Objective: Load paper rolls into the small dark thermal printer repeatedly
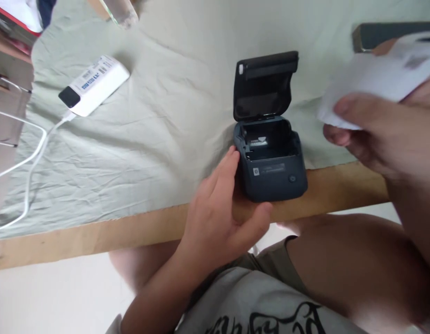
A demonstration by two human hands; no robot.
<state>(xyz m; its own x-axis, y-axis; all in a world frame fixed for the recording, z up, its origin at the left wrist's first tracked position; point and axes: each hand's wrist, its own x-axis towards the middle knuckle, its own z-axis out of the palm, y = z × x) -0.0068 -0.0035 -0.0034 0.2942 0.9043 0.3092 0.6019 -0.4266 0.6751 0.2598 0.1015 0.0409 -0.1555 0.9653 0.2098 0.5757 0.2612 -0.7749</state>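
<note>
A small dark label printer (275, 178) stands at the table's front edge with its black lid (265, 88) raised. Its paper bay (267, 139) shows a small label inside and no roll. My left hand (218, 208) lies along the printer's left side, fingers stretched out and touching or very near the casing. The thumb reaches across below its front. At the right, my right hand (385, 120) is closed on white label paper (378, 79), pinched between thumb and fingers above the table. A dark printed mark shows on the paper; part of it is blurred and cut off by the frame.
On the left of the cloth-covered table (166, 116) lies a white device (97, 86) with a black end, and a white cable (34, 162) runs from it. A clear container (121, 11) is at the top. A dark flat box (392, 35) lies behind my right hand.
</note>
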